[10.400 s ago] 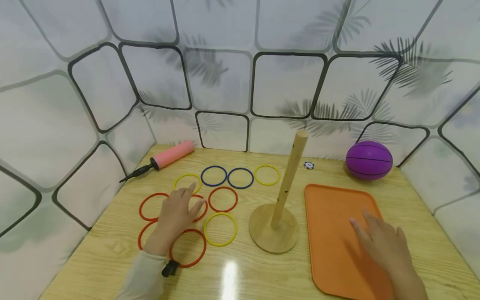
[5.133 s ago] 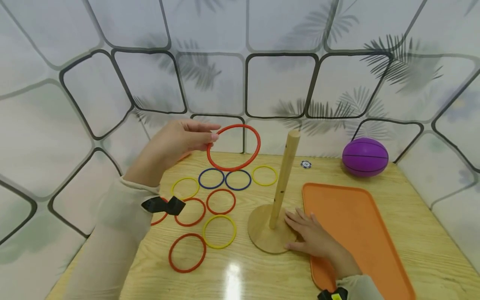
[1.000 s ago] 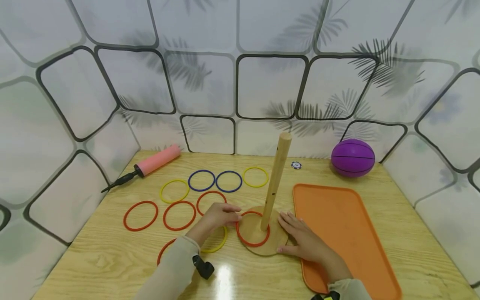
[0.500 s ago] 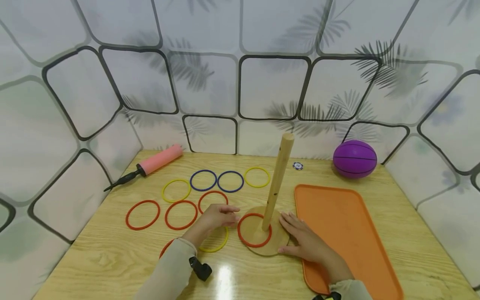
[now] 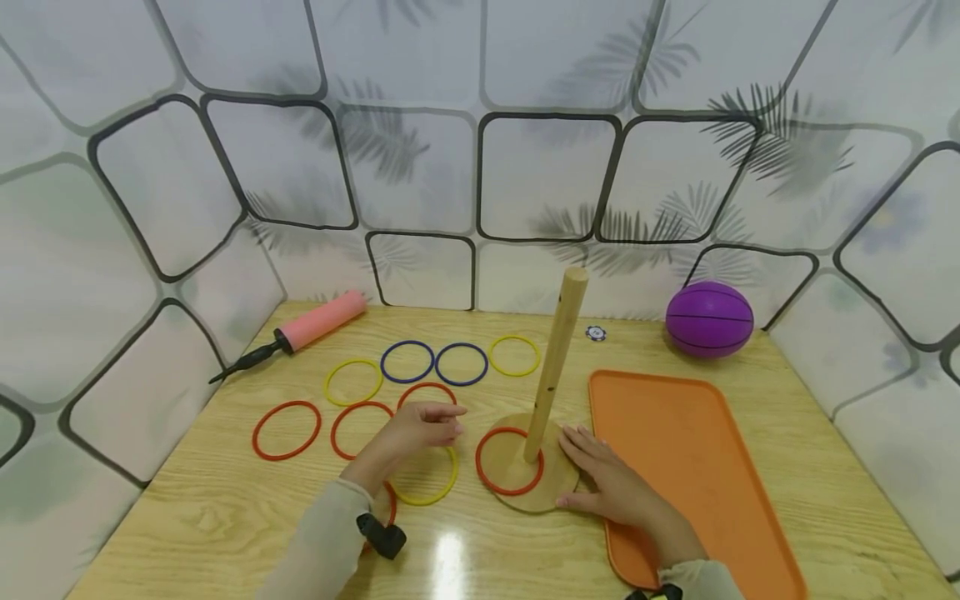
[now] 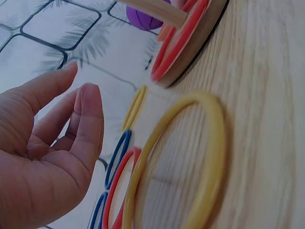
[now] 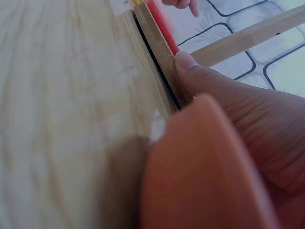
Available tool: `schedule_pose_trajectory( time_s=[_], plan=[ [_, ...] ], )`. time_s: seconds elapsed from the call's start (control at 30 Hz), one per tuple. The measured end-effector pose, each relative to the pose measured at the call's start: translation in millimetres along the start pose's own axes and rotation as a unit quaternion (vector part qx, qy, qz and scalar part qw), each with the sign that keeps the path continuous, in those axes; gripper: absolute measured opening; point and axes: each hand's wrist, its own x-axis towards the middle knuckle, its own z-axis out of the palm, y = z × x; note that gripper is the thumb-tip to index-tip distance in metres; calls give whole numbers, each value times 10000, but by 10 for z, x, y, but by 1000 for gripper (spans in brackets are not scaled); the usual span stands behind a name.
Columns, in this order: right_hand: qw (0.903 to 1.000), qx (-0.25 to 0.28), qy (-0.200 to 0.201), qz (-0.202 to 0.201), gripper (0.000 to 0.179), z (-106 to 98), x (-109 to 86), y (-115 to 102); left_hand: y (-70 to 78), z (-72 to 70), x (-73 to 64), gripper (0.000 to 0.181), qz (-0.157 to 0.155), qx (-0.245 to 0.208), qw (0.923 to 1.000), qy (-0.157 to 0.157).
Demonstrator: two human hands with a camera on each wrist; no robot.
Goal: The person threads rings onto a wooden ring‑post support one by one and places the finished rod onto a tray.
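My left hand (image 5: pixel 411 429) is held over the table with its fingers loosely bent and nothing between them, above a yellow ring (image 5: pixel 424 503). To its right, a red ring (image 5: pixel 510 493) lies around the foot of an upright wooden post (image 5: pixel 557 367), on the round wooden base (image 5: pixel 558 482). My right hand (image 5: pixel 611 479) rests on the right side of that base, fingers spread on top and thumb near the front edge. The right wrist view shows the thumb (image 7: pixel 202 76) against the base's rim.
Several more rings lie flat on the left: red (image 5: pixel 287 458), yellow (image 5: pixel 352 404) and blue (image 5: pixel 407 381). An orange tray (image 5: pixel 675 417) lies under my right forearm. Toward the back are a pink hand pump (image 5: pixel 322 322), a poker chip (image 5: pixel 596 333) and a purple ball (image 5: pixel 709 319).
The left hand took a red ring from the left, lifted it and put it over the post. Now it has drawn back leftward, empty. The right hand moved from above the tray onto the base.
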Motion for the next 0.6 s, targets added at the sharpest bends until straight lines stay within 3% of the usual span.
schedule_pose_trajectory(
  time_s=[0.2, 0.4, 0.6],
  plan=[
    [9999, -57, 93, -123, 87, 0, 5, 14, 44, -243, -47, 44, 131, 209, 9996, 105],
    [10000, 40, -4, 46, 89, -10, 4, 31, 79, -497, -28, 48, 348, 451, 9982, 203],
    [10000, 4, -3, 27, 88, -3, 4, 17, 193, -711, 29, 56, 423, 1133, 9921, 347]
  ],
)
